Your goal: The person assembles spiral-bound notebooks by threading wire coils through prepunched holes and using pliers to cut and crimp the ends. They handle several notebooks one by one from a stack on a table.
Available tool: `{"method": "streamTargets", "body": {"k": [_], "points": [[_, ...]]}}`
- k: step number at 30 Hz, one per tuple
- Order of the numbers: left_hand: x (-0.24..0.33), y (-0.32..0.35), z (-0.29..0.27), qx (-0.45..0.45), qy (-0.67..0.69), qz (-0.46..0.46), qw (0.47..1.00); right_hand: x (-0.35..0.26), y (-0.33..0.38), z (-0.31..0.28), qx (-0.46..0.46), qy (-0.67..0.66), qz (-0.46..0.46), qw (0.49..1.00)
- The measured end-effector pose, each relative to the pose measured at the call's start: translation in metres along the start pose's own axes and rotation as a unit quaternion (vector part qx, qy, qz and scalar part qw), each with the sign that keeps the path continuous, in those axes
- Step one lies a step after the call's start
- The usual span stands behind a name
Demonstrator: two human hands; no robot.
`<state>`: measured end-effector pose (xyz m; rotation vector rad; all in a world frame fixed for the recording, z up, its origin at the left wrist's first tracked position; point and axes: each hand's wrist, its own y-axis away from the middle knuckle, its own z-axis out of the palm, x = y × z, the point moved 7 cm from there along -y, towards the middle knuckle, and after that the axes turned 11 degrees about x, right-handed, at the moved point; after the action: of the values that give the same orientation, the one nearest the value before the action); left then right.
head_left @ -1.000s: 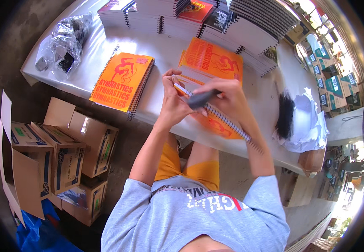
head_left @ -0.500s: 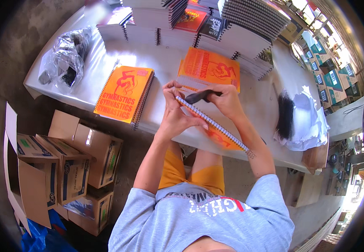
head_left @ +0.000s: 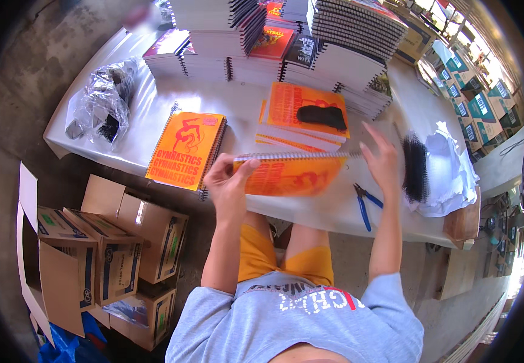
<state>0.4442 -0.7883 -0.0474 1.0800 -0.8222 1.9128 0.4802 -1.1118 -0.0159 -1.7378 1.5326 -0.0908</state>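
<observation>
My left hand grips the left end of an orange spiral-bound notebook, held above the white table with its wire spine on top. My right hand is at the notebook's right end, fingers spread and holding nothing. Blue-handled pliers lie on the table just below my right hand. A short stack of orange notebooks sits beyond, with a black object resting on it. Another orange notebook lies flat to the left.
Tall stacks of spiral notebooks line the table's far side. A bundle of black binding coils rests on white sheets at right. A clear plastic bag sits at left. Open cardboard boxes stand on the floor.
The notebook has been lifted and turned so its spine is on top. The black object left my right hand and now lies on the stack. Pliers lie on the table.
</observation>
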Motion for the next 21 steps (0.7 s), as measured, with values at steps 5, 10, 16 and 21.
{"method": "streamTargets", "body": {"k": [5, 10, 16, 21], "points": [[0.058, 0.033, -0.004, 0.038, -0.134, 0.278, 0.95, 0.015, 0.137, -0.003, -0.07, 0.258, 0.089, 0.96], [0.055, 0.057, 0.012, 0.035, -0.221, 0.414, 0.882, -0.003, 0.167, -0.006, 0.046, 0.3, 0.011, 0.953], [0.042, 0.065, 0.009, 0.024, -0.236, 0.382, 0.893, -0.16, 0.106, -0.033, -0.007, -0.185, -0.006, 0.983], [0.048, 0.071, 0.012, 0.002, -0.219, 0.422, 0.88, -0.185, 0.095, -0.033, 0.01, -0.096, -0.085, 0.992]]}}
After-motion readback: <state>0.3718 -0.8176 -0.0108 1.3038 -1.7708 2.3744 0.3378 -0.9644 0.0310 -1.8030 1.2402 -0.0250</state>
